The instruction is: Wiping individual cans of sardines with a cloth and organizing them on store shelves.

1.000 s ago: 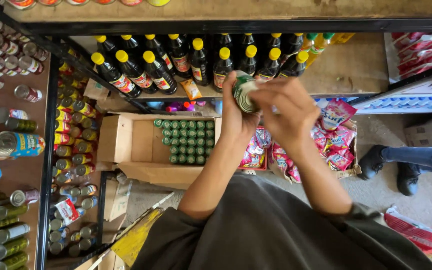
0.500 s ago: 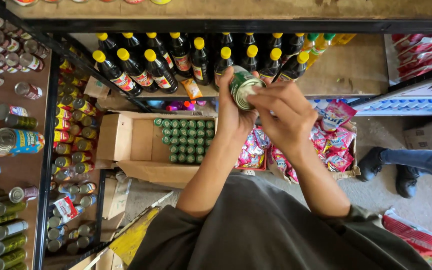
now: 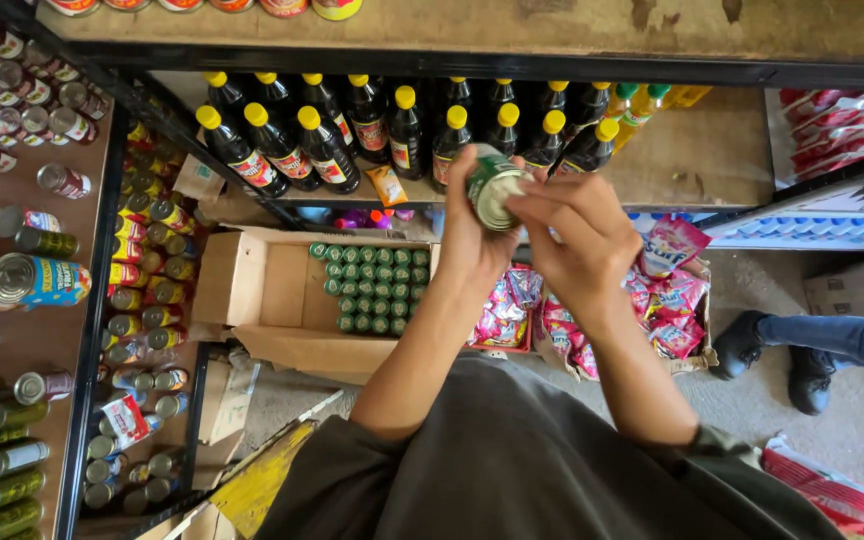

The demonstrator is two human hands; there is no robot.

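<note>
Left hand (image 3: 472,235) wrapped round a green can (image 3: 492,190), holding it | right hand (image 3: 577,235) pinching its rim, fingers narrow | I see the can risen since a second ago, closer to dark yellow-capped bottles (image 3: 392,125) just beyond both hands | open carton (image 3: 252,290) of green caps below left hand

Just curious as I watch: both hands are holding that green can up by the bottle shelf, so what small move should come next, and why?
Probably ease the green can forward onto the shelf board: both hands grip it level with the dark bottles, with bare board alongside.
</note>
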